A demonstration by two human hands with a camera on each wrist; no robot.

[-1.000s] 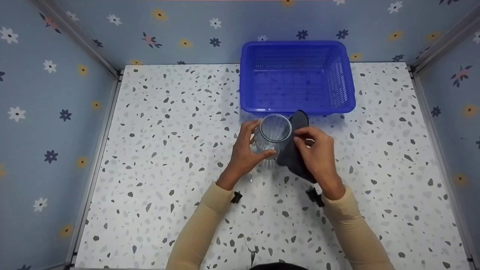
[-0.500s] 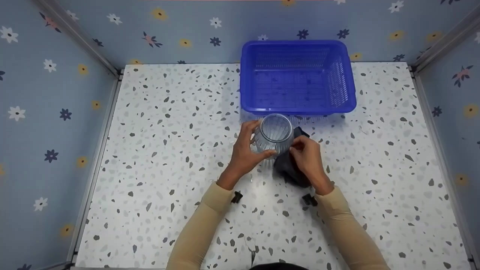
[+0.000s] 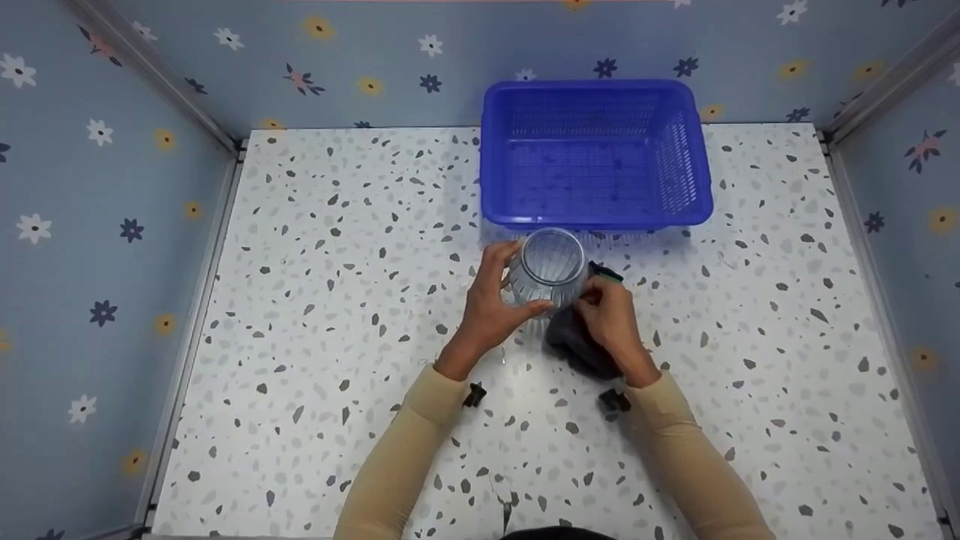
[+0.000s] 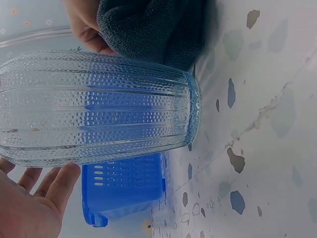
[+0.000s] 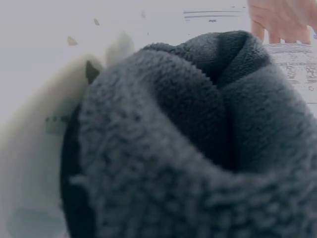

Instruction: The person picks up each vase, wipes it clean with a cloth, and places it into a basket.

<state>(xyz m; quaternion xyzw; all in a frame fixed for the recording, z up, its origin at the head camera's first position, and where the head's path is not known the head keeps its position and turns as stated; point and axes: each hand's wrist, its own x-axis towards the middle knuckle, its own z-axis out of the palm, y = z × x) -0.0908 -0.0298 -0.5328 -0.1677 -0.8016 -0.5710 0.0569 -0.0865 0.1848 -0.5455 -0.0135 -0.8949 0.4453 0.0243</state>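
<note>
A clear ribbed glass vase (image 3: 551, 262) with a dotted texture stands upright on the table. My left hand (image 3: 487, 306) holds it from the left, thumb in front and fingers round the far side. A dark grey fleecy cloth (image 3: 576, 346) lies bunched against the vase's right side, pinched by my right hand (image 3: 611, 319). From the left wrist, the cloth (image 4: 148, 29) touches the vase (image 4: 114, 109) near its lower part. Folds of the cloth (image 5: 148, 139) fill most of the right wrist view and hide the right fingers.
Behind the vase stands a blue plastic basket (image 3: 596, 220) with slotted sides, close to the back wall. The speckled white table (image 3: 337, 247) is enclosed by flower-patterned panels (image 3: 90, 225) at left, back and right.
My right hand has moved left and slightly toward me, bunching the cloth from a spread flap into a crumpled heap against the vase. The left hand and vase have stayed in place.
</note>
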